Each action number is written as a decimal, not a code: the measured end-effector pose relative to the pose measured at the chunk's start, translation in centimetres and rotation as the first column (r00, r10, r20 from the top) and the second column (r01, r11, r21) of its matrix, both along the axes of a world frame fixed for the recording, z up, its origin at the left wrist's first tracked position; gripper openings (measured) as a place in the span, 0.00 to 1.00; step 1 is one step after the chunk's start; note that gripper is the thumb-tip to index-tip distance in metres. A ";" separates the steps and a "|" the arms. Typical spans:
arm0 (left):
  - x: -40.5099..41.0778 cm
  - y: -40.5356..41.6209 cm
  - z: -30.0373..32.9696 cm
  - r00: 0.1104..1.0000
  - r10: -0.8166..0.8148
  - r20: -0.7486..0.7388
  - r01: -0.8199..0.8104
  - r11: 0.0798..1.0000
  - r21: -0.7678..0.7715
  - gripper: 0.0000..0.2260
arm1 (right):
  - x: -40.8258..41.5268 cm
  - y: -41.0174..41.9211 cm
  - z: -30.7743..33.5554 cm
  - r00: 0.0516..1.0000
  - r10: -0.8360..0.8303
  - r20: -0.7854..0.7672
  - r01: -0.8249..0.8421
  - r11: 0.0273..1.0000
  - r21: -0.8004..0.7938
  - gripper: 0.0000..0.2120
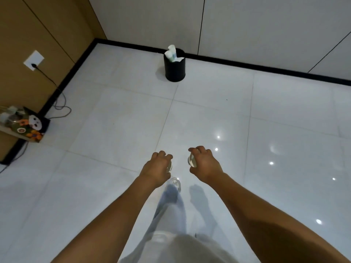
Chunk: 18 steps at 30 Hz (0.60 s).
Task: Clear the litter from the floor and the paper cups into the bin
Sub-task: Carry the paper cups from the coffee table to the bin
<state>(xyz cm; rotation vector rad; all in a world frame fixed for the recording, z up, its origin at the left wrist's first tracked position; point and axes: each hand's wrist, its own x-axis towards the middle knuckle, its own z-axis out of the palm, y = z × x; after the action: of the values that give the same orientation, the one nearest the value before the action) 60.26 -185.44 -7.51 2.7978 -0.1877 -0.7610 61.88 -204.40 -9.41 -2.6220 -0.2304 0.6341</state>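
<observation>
Head view, each hand (157,166) (204,162) gripping a cup (191,160), bin (174,66) ahead, bag (28,126) left.

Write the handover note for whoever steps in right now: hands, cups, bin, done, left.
Left hand: curled around a paper cup, mostly hidden behind the fingers.
Right hand: grips a second cup from above, rim facing the camera.
Bin: black, upright on the floor ahead near the far wall, apart from both hands.
Done: cups and paper already stick out of the bin's top.
Left: carry both held cups to the bin and drop them in. No loose litter shows on the visible floor.
</observation>
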 end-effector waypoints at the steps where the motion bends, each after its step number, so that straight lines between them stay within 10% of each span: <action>1: 2.6 0.6 0.2 1.000 -0.007 -0.011 0.007 1.000 0.001 0.24 | 2.6 0.4 0.2 1.000 -0.009 -0.009 0.009 1.000 -0.009 0.31; 18: 43.3 -1.0 0.0 1.000 -0.003 -0.008 0.003 1.000 0.003 0.26 | 42.3 -2.5 0.9 0.999 -0.044 0.003 0.044 0.999 -0.030 0.32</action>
<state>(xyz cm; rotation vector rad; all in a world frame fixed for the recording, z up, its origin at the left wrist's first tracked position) 103.59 -186.45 -7.47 2.7974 -0.1891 -0.7733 104.20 -206.89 -8.53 -2.6492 -0.1642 0.6244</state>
